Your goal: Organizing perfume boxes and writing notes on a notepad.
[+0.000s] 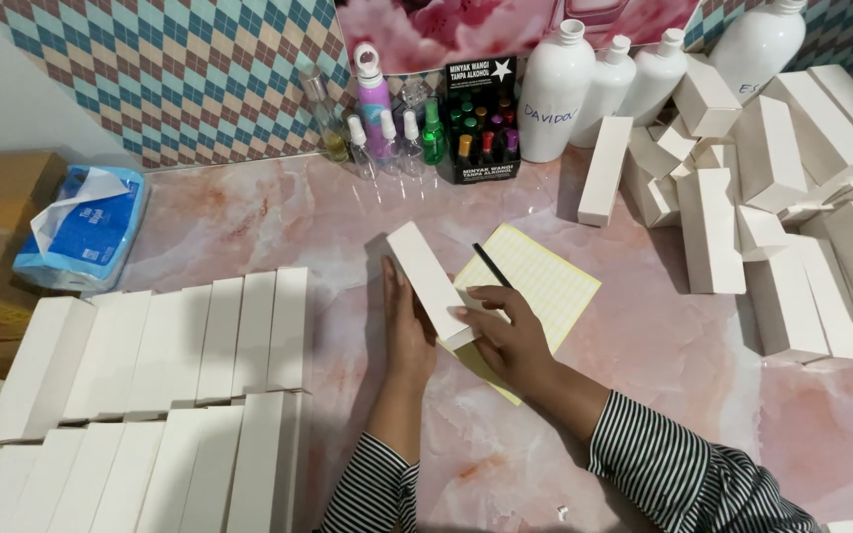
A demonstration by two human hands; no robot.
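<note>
Pink marble tabletop (644, 395), diamond-pattern wall (199, 79)

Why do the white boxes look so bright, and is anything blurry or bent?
Head view: strong overhead light bleaches the heaped white cardboard boxes; soft shadows fall beside the neat box rows; the glossy pink marble tabletop shows mild glare; both hands look sharp; the edges bow slightly.

Pink marble-pattern desk (663, 345). On it: neat rows of flat white boxes (150, 395) at left, loose pile of white boxes (782, 197) at right, yellow label sheet (545, 281) mid-desk, tissue pack (86, 232), white bottles (555, 94), small vial display stand (481, 123) at back.
</note>
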